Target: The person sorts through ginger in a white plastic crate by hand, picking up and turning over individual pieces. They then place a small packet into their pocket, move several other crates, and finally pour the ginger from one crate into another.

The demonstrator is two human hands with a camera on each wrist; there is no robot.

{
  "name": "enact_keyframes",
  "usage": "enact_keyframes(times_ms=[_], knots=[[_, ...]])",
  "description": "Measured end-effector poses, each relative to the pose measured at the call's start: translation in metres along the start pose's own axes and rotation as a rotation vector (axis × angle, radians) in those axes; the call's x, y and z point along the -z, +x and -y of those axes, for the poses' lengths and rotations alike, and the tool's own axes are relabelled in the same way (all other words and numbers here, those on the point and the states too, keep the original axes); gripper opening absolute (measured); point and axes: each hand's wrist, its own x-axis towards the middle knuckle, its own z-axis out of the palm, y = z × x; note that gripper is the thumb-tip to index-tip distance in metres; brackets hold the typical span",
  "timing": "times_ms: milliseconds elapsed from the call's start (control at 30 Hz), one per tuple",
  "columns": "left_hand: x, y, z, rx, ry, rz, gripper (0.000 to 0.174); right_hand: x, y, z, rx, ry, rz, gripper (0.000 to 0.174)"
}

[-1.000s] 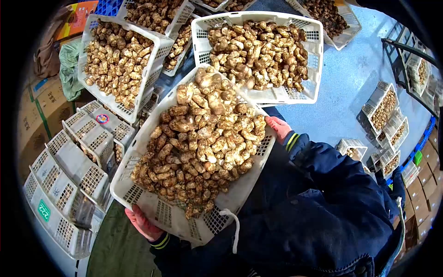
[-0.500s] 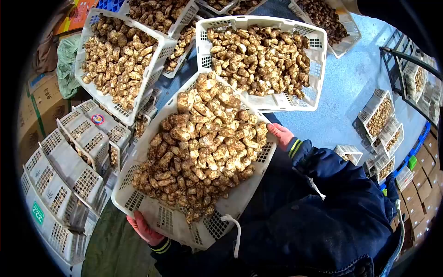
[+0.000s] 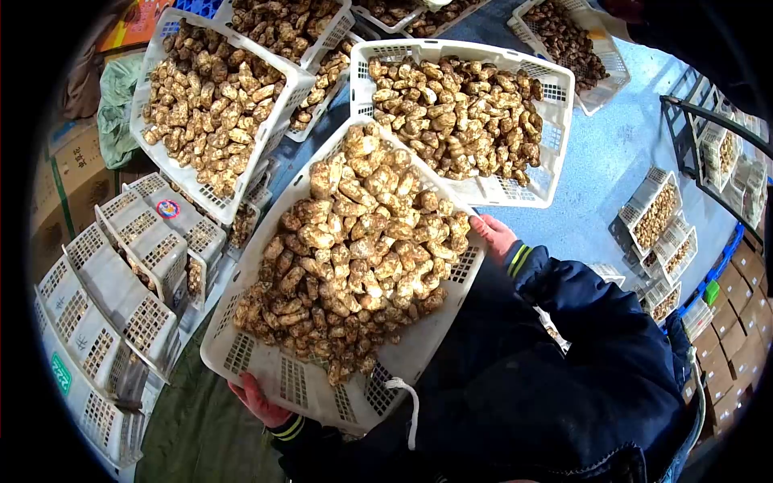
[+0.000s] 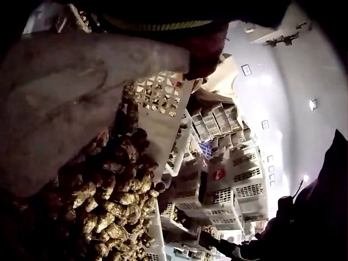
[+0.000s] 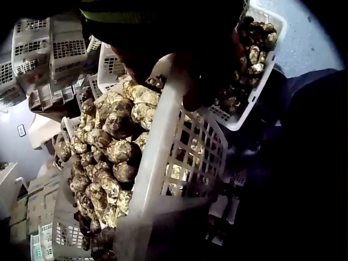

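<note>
Little has changed — left hand point(image 3: 262, 402) and right hand point(image 3: 494, 236) still grip the heaped crate point(image 3: 415, 354) (at opposite sides), so its load remains in hand

matt white plastic crate point(image 3: 419, 354); rough, mottled mushrooms point(image 3: 354, 241).

Clear passage: blue floor point(image 3: 600, 189), right of held crate point(image 3: 415, 358). Narrower gap: left of held crate, before nested crates point(image 3: 121, 294). Obstructions: full crate point(image 3: 491, 193) beyond far right edge, contact indeterminate; second full crate point(image 3: 278, 105), beyond far left; dark jacket point(image 3: 523, 386), near side.
</note>
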Motion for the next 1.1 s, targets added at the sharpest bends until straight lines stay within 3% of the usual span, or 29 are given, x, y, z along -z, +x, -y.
enact_keyframes(times_ms=[33,67,167,267,333,533,567,600,667,733,800,867,933,1033,1100], knots=[[0.000,0.003,0.004,-0.001,-0.040,-0.029,0.036,-0.005,0.001,0.005,0.056,0.046,0.080,0.026],[0.000,0.006,0.007,-0.002,-0.079,-0.055,0.037,-0.008,-0.004,0.009,0.027,-0.108,-0.081,0.025],[0.008,0.012,0.009,0.032,-0.052,0.000,0.039,0.017,0.009,-0.014,0.036,-0.114,0.032,0.033],[0.037,0.024,0.023,0.025,-0.027,0.062,0.041,0.012,0.006,-0.014,0.032,-0.024,0.015,0.032],[0.014,0.019,0.016,0.082,-0.108,0.073,0.041,0.007,0.004,-0.009,-0.004,-0.004,-0.017,0.037],[0.020,0.028,0.025,0.162,-0.180,0.092,0.041,0.026,0.014,0.000,0.055,0.004,0.320,0.032],[0.021,0.029,0.026,0.196,-0.234,0.099,0.041,0.025,0.018,0.006,0.140,0.023,0.386,0.030],[0.021,0.029,0.027,0.194,-0.238,0.094,0.041,0.029,0.013,0.014,0.074,-0.057,0.202,0.030],[0.017,0.027,0.025,0.211,-0.257,0.078,0.042,0.055,0.039,0.035,0.158,-0.325,0.179,0.030],[0.019,0.028,0.026,0.192,-0.227,0.088,0.043,0.029,0.040,0.108,0.215,-0.732,-0.202,0.032],[0.018,0.029,0.028,0.176,-0.196,0.098,0.044,0.014,0.064,0.153,0.490,-0.855,-0.304,0.034],[0.016,0.029,0.029,0.192,-0.273,0.090,0.045,-0.011,0.094,0.185,0.671,-0.836,-0.239,0.035],[0.022,0.029,0.028,0.202,-0.265,0.087,0.046,-0.028,0.138,0.205,0.736,-1.224,-0.388,0.033],[0.013,0.027,0.021,0.183,-0.224,0.070,0.046,-0.067,0.181,0.212,0.678,-1.585,-0.583,0.034],[0.005,0.026,0.021,0.156,-0.191,0.043,0.045,-0.065,0.210,0.205,0.747,-1.833,-0.603,0.029]])
